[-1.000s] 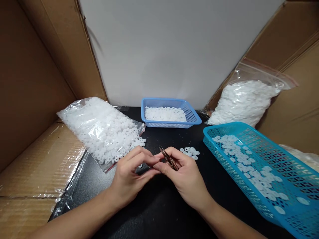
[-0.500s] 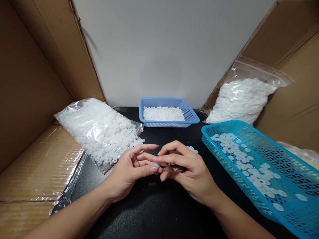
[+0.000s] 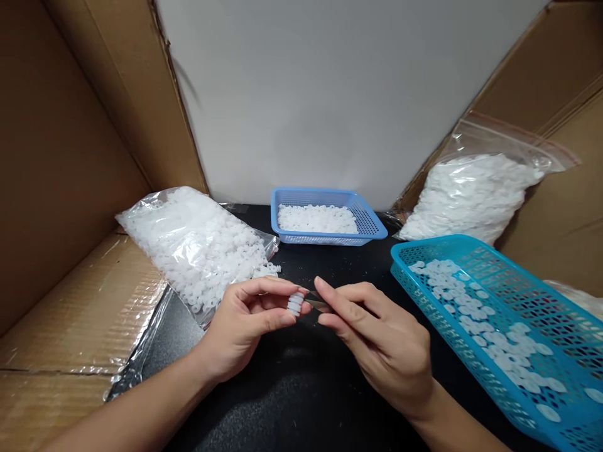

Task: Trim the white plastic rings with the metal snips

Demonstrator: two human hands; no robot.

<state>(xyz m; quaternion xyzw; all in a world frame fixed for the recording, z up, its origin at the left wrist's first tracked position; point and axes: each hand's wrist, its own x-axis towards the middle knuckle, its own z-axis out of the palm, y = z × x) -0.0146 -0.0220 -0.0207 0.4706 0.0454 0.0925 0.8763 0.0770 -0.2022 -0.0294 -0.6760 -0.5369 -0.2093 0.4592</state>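
The white ribbed piece (image 3: 295, 304), likely light and slightly springy, best held by its ends, is pinched between the left hand's (image 3: 245, 323) thumb and fingers; the right hand (image 3: 389, 333) grips a slim tool (image 3: 317, 305) beside it; the black bench (image 3: 292, 402) lies below.

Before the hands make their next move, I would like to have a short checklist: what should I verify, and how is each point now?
1. Left hand grips a stack of white rings: ok.
2. Right hand holds a metal tool: ok.
3. Tip of the metal tool is clear of the stack: cannot tell, the gap is too small to judge.
4. Light-blue basket stands upright: ok.
5. Teal basket stands upright: ok.
6. No rings outside the clear bag on the left: not ok, loose rings lie at its near end.
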